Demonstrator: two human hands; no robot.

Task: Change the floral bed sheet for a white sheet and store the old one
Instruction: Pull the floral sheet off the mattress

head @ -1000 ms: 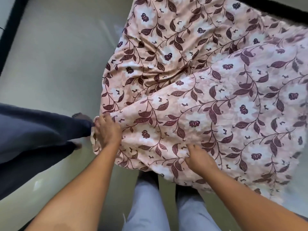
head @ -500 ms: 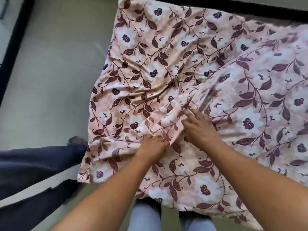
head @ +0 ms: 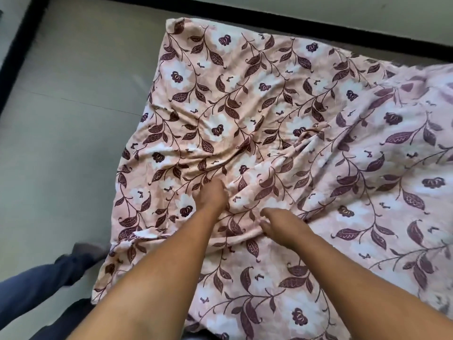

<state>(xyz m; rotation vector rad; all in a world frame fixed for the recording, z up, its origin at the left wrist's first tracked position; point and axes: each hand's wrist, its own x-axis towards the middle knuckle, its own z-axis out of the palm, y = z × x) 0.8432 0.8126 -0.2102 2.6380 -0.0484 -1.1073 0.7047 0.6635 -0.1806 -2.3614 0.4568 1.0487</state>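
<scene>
The floral bed sheet (head: 257, 99), pink with white flowers and dark maroon leaves, hangs spread out in front of me over the grey floor, wrinkled toward its middle. My left hand (head: 210, 196) is closed around a bunch of the cloth near the centre. My right hand (head: 284, 224) pinches a fold of the sheet just to the right and a little nearer to me. Both forearms reach in from the bottom of the view. No white sheet shows.
Grey tiled floor (head: 68, 133) lies to the left and behind the sheet, edged by a black skirting strip (head: 318, 28) along the wall. Another person's dark blue trouser legs (head: 41, 283) and foot stand at the lower left, close to the sheet's corner.
My hands left the sheet's near edge and moved inward to its middle, gathering cloth there. The sheet now hangs lower and flatter, with more of its far edge in view.
</scene>
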